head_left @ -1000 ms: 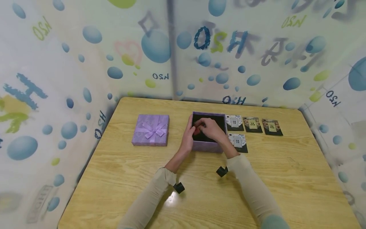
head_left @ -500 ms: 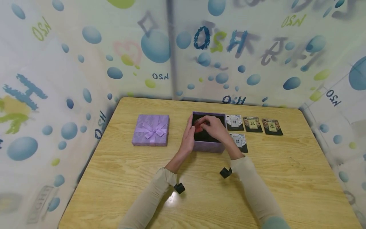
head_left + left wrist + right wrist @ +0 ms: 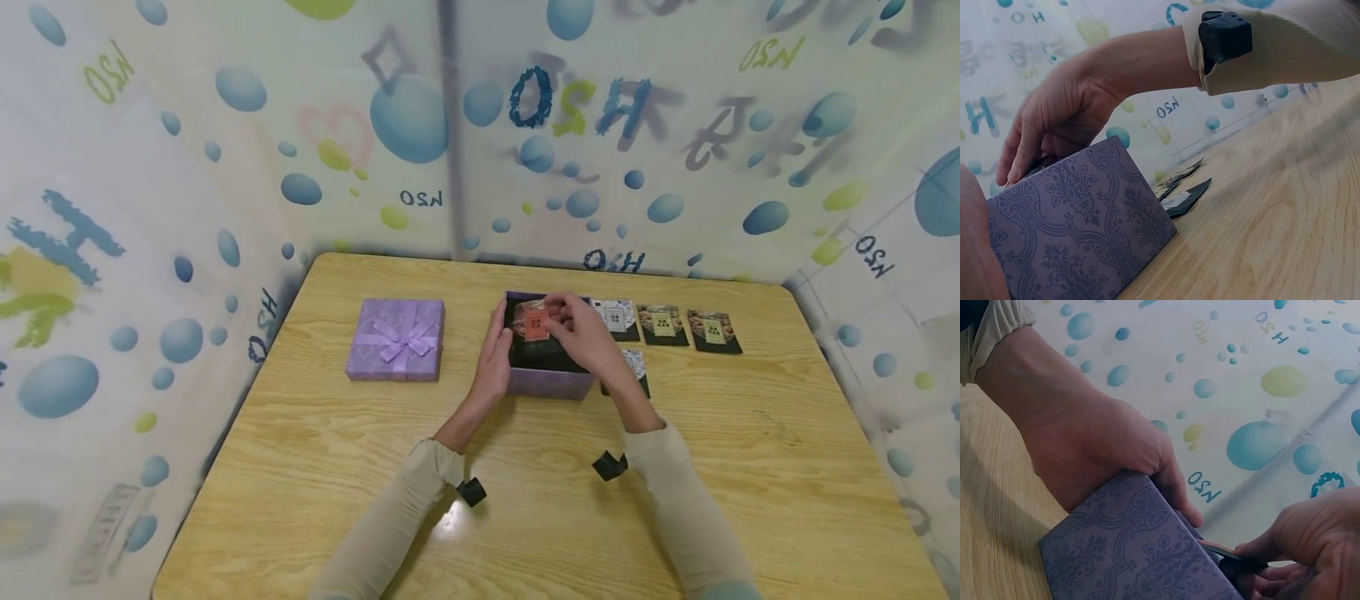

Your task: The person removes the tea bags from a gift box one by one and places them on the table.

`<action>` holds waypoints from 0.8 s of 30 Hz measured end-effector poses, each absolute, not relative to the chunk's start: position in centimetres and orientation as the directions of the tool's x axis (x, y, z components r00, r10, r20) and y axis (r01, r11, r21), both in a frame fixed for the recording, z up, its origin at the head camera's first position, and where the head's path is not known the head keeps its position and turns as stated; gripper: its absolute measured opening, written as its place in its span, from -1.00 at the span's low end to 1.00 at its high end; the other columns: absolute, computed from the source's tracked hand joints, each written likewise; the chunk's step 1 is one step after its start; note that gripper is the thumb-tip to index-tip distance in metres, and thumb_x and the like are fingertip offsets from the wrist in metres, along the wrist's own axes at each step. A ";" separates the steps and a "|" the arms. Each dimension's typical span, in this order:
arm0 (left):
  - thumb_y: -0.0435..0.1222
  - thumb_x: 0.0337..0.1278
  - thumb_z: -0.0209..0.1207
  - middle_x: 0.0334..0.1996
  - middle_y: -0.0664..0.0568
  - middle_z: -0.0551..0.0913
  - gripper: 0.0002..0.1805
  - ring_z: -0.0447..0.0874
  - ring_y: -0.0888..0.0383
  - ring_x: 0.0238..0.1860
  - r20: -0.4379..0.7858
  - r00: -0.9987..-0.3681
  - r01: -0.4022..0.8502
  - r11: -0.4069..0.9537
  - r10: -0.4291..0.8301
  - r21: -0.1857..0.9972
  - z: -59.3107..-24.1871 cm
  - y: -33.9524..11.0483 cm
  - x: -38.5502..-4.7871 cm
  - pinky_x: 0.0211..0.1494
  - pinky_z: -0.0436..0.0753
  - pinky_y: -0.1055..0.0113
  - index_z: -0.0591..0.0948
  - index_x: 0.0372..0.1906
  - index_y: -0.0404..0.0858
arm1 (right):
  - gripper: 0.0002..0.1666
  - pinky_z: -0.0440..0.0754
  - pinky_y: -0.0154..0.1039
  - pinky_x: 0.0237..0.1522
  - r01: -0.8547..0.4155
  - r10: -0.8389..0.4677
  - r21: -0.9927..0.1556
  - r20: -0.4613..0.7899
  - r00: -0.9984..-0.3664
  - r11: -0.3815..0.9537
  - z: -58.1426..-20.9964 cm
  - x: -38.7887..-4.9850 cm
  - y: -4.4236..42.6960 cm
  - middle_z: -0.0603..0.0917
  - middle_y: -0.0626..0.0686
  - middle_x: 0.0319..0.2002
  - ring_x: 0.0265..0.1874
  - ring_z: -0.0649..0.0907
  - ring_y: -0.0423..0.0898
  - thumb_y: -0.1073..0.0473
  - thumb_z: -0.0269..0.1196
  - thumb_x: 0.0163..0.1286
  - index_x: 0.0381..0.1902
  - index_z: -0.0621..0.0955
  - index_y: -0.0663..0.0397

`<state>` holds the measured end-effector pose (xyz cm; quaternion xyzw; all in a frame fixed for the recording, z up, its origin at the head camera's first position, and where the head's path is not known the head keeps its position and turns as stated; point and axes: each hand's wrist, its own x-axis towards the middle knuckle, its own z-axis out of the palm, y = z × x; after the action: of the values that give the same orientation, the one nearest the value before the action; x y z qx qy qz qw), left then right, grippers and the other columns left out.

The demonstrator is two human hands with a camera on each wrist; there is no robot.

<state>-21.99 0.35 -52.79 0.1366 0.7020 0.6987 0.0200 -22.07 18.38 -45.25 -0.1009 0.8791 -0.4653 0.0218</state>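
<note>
A purple patterned gift box (image 3: 549, 385) with a black inside stands open-topped on the table. My left hand (image 3: 491, 367) holds its left wall, the thumb over the rim, as the right wrist view shows on the left hand (image 3: 1104, 437). Over the box opening, my right hand (image 3: 585, 337) pinches the right edge of a small flat packet (image 3: 536, 323) with a red label and dark lower part. From the right wrist, that packet (image 3: 1219, 549) appears edge-on just above the rim. The fingertips of the right hand (image 3: 1063, 119) are partly hidden behind the box wall in the left wrist view.
Left of the box lies a purple lid (image 3: 397, 337) with a ribbon bow. Right of it are two white-topped packets, one upper (image 3: 617, 319) and one lower (image 3: 636, 371) partly covered by the right wrist, and two brown-topped packets (image 3: 662, 325). Printed walls (image 3: 570, 150) surround the table (image 3: 337, 467).
My right hand has shifted right and slightly up, drawing the red-labelled packet from beside the left thumb toward the box's middle, label now face up. The left hand stays in place.
</note>
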 end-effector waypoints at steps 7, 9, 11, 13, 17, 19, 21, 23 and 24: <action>-0.26 0.75 -0.37 0.71 0.03 -0.13 -0.40 -0.36 -0.13 0.70 0.158 -0.963 0.161 -0.004 0.218 0.987 -52.8 0.3 -22.0 0.68 -0.21 -0.09 -0.06 0.72 -0.15 | -0.48 0.48 -0.13 -0.26 -0.126 -0.150 -0.842 0.054 -0.987 0.524 -45.7 -21.5 19.4 0.67 0.26 0.04 -0.39 0.52 0.02 0.25 0.18 0.61 0.44 0.38 0.22; -0.27 0.75 -0.38 0.71 0.01 -0.14 -0.40 -0.36 -0.13 0.70 0.160 -0.962 0.163 -0.008 0.219 0.987 -52.7 0.4 -21.9 0.68 -0.20 -0.09 -0.06 0.72 -0.15 | -0.47 0.43 -0.17 -0.30 -0.123 -0.142 -0.855 0.059 -0.988 0.503 -45.9 -21.4 19.7 0.69 0.25 -0.01 -0.44 0.46 -0.01 0.24 0.18 0.61 0.44 0.38 0.22; -0.28 0.75 -0.39 0.71 -0.01 -0.16 -0.40 -0.37 -0.11 0.70 0.154 -0.960 0.155 -0.015 0.233 0.988 -52.2 0.2 -21.7 0.68 -0.20 -0.09 -0.08 0.72 -0.17 | -0.46 0.40 -0.20 -0.33 -0.127 -0.133 -0.861 0.070 -0.989 0.492 -46.0 -21.2 20.0 0.70 0.24 -0.03 -0.48 0.43 -0.05 0.22 0.20 0.61 0.44 0.38 0.21; -0.29 0.75 -0.40 0.71 -0.02 -0.17 -0.40 -0.37 -0.10 0.70 0.151 -0.960 0.150 -0.021 0.235 0.988 -52.2 0.2 -21.7 0.68 -0.20 -0.09 -0.09 0.72 -0.18 | -0.46 0.41 -0.22 -0.32 -0.136 -0.127 -0.862 0.084 -0.988 0.489 -46.0 -21.1 20.3 0.72 0.24 -0.06 -0.49 0.44 -0.07 0.21 0.20 0.60 0.44 0.39 0.22; -0.29 0.75 -0.38 0.71 0.01 -0.16 -0.39 -0.32 -0.02 0.70 0.149 -0.963 0.145 -0.035 0.224 0.989 -52.8 0.4 -22.0 0.68 -0.16 -0.06 -0.09 0.72 -0.17 | -0.47 0.40 -0.25 -0.35 -0.146 -0.108 -0.858 0.106 -0.988 0.493 -45.9 -20.8 20.9 0.73 0.22 -0.15 -0.55 0.38 -0.13 0.22 0.21 0.60 0.43 0.40 0.23; -0.30 0.74 -0.36 0.71 0.01 -0.13 -0.39 -0.27 0.01 0.70 0.147 -0.965 0.141 -0.045 0.217 0.989 -52.9 0.5 -22.0 0.68 -0.12 -0.04 -0.07 0.72 -0.18 | -0.47 0.39 -0.27 -0.37 -0.151 -0.099 -0.864 0.118 -0.988 0.481 -46.0 -20.8 21.2 0.72 0.24 -0.20 -0.58 0.35 -0.17 0.24 0.21 0.59 0.43 0.40 0.24; -0.29 0.74 -0.35 0.71 0.04 -0.12 -0.39 -0.24 0.08 0.69 0.152 -0.964 0.143 -0.056 0.216 0.988 -52.8 0.5 -21.9 0.68 -0.09 -0.01 -0.06 0.72 -0.16 | -0.46 0.37 -0.29 -0.41 -0.153 -0.083 -0.867 0.129 -0.988 0.475 -46.0 -20.6 21.5 0.72 0.25 -0.24 -0.61 0.32 -0.19 0.26 0.22 0.58 0.43 0.41 0.24; -0.30 0.74 -0.35 0.71 0.04 -0.11 -0.39 -0.22 0.09 0.69 0.159 -0.963 0.148 -0.065 0.217 0.987 -52.8 0.6 -21.9 0.68 -0.08 -0.02 -0.07 0.72 -0.16 | -0.44 0.40 -0.32 -0.42 -0.150 -0.063 -0.869 0.136 -0.989 0.472 -46.0 -20.5 21.9 0.73 0.26 -0.25 -0.62 0.37 -0.19 0.27 0.23 0.57 0.45 0.40 0.23; -0.30 0.74 -0.35 0.71 0.05 -0.11 -0.39 -0.22 0.09 0.69 0.162 -0.962 0.151 -0.066 0.218 0.986 -52.8 0.6 -21.9 0.68 -0.08 -0.01 -0.07 0.72 -0.15 | -0.42 0.42 -0.33 -0.41 -0.147 -0.053 -0.867 0.139 -0.989 0.476 -46.0 -20.5 22.0 0.74 0.27 -0.25 -0.62 0.42 -0.19 0.27 0.24 0.57 0.46 0.40 0.23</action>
<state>-21.88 0.56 -52.76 0.1351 0.6828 0.7176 0.0232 -20.48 22.01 -45.98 -0.0584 0.8578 -0.5085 -0.0463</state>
